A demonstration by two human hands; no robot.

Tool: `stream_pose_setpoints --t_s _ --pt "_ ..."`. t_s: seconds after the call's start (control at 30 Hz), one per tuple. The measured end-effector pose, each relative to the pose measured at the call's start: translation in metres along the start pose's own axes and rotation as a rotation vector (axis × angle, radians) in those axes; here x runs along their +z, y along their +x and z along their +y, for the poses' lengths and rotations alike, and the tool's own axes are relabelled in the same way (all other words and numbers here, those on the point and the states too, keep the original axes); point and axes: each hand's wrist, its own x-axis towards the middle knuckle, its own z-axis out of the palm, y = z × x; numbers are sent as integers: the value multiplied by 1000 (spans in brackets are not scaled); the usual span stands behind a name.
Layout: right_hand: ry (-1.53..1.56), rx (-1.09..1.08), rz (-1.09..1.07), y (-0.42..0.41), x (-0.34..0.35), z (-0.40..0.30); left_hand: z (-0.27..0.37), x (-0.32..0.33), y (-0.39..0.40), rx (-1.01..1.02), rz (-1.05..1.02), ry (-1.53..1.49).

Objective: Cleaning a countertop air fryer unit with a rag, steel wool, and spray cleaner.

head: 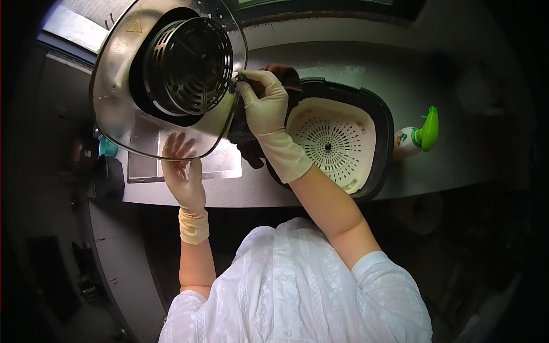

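A see-through air-fryer lid (113, 103) with a round slotted metal heater guard (161, 64) is held up over the sink, its underside facing me. My left hand (184, 184), in a pale rubber glove, grips the lid's near rim; its fingers show through the clear edge. My right hand (266, 107), gloved alike, pinches a small dark scouring pad (236, 81), seemingly steel wool, at the lid's right rim. Whitish drops dot the lid's upper right. Behind and below my right hand is a dark brown cloth (286, 79), partly hidden.
The sink (227, 165) lies under the lid. Right of my right forearm sits a black tub (384, 128) with a pale perforated insert (330, 145). A spray bottle (424, 133) with a green trigger head stands farther right on the grey counter (454, 167). A teal container (107, 147) is left.
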Motion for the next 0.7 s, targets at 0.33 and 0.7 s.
stream_pose_setpoints --t_s 0.33,0.7 --pt "-151 -318 86 -15 12 -6 32 7 22 -181 -132 -9" --pt "-157 -241 109 -29 11 -21 34 1 33 -187 -368 85"
